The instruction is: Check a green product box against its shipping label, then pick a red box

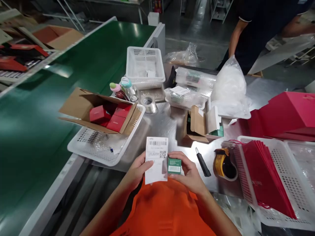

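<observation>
At the worktop's near edge, the left hand (137,170) pinches a printed label (157,159) while the right hand (188,173) grips a small green box (174,165), apparently matching them; joining them needs careful alignment.

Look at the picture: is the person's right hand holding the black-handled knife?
No, the right hand holds a small green box; the knife lies on the table.

Stood as a steel worktable (164,126), shiny and scuffed, alongside a green conveyor belt (49,108). Bore directly: a white perforated tray (98,149) at the left edge, a white basket (145,65) at the back, a roll of clear tape (148,104), an open cardboard carton (199,126), a black cutter (203,163), a yellow tape dispenser (223,164), a stack of red boxes (287,114), and another white tray (295,183) at the right.
</observation>
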The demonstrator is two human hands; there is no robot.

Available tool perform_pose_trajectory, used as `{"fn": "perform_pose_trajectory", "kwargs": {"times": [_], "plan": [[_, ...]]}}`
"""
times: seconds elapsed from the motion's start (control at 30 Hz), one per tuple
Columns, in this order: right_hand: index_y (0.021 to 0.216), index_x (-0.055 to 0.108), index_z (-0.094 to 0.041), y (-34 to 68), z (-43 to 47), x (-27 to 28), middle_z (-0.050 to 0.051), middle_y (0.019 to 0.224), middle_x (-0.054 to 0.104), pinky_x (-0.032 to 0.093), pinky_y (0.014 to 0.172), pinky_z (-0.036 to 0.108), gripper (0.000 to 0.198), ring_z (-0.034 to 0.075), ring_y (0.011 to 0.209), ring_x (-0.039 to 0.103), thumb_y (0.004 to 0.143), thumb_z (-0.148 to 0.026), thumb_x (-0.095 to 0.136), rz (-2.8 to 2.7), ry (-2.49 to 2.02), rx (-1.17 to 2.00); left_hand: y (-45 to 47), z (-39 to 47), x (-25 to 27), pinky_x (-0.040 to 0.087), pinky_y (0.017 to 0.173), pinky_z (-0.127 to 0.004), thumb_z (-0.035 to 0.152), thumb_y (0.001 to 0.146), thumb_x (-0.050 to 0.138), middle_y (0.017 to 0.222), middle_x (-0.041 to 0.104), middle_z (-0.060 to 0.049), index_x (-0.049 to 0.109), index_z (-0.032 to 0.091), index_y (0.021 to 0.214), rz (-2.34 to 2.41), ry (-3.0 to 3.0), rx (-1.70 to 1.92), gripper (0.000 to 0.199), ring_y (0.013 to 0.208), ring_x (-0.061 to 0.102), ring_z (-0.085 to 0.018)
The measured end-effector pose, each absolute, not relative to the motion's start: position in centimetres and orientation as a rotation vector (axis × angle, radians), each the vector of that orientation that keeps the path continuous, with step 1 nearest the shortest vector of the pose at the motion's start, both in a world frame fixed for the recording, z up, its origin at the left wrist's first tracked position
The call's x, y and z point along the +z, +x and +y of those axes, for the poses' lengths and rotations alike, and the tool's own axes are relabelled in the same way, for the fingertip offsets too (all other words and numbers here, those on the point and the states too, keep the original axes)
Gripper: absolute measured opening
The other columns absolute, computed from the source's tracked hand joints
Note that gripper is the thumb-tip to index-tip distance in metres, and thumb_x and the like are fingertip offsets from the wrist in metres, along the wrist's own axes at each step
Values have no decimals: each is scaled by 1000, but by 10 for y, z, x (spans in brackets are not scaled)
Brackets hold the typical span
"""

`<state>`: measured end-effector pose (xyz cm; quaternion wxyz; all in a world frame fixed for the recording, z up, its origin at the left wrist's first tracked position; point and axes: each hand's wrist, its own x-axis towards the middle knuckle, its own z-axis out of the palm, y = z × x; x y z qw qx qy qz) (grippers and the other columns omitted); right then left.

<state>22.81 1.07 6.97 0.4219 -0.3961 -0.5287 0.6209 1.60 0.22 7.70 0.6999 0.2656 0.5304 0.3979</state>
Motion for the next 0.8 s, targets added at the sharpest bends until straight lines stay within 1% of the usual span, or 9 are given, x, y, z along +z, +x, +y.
{"fn": "perform_pose_trajectory", "kwargs": {"times": [0.07,0.2,0.3,0.37,0.4,0.5,0.57,0.67,0.8], "plan": [[112,74,-29,228,10,70,8,121,66,48,108,44,44,26,119,60,72,-39,89,-1325,-993,1569,15,1,78,52,66,-32,46,71,80,87,76,-6,66,17,127,1174,574,870,64,60,61,-17],[113,74,-29,228,10,71,8,121,66,49,107,43,44,26,119,60,73,-40,88,-1342,-986,1576,15,0,77,47,56,-30,58,73,78,71,72,-3,64,15,132,1165,584,854,75,47,52,-14],[113,74,-29,227,10,71,8,120,66,49,106,42,43,25,119,61,74,-39,87,-1377,-1007,1561,16,0,77,45,52,-30,63,73,77,63,69,-1,63,13,134,1178,569,872,80,43,50,-13],[114,73,-29,227,10,71,8,120,67,49,106,42,42,26,118,61,75,-40,87,-1402,-1029,1553,16,1,78,45,52,-29,64,72,78,60,68,0,65,13,131,1179,551,889,79,43,51,-13],[114,73,-29,227,10,71,8,119,67,50,106,42,42,26,118,61,75,-40,86,-1413,-1036,1551,16,1,78,45,52,-29,64,72,78,61,69,0,65,13,130,1180,544,897,79,43,51,-13],[116,73,-30,227,10,71,7,119,67,50,105,43,43,26,116,61,76,-41,85,-1434,-1042,1549,16,1,80,44,50,-28,64,71,78,74,75,-4,67,13,126,1182,533,906,76,45,53,-13],[116,73,-30,227,9,72,7,118,66,50,105,43,43,26,115,61,77,-41,85,-1448,-1034,1549,15,1,80,44,49,-27,64,71,78,79,76,-6,68,13,125,1177,531,898,75,46,53,-12],[116,73,-31,227,9,74,7,118,66,50,104,41,42,25,115,61,77,-42,84,-1460,-1013,1554,13,-1,81,45,48,-28,64,73,76,76,75,-5,65,12,129,1174,530,865,77,44,52,-12],[116,73,-32,226,8,77,7,118,66,51,103,40,41,26,116,61,78,-43,84,-1465,-1012,1556,12,-3,82,39,40,-27,68,71,75,71,73,-4,60,11,136,1185,530,839,88,42,51,-14]]}}
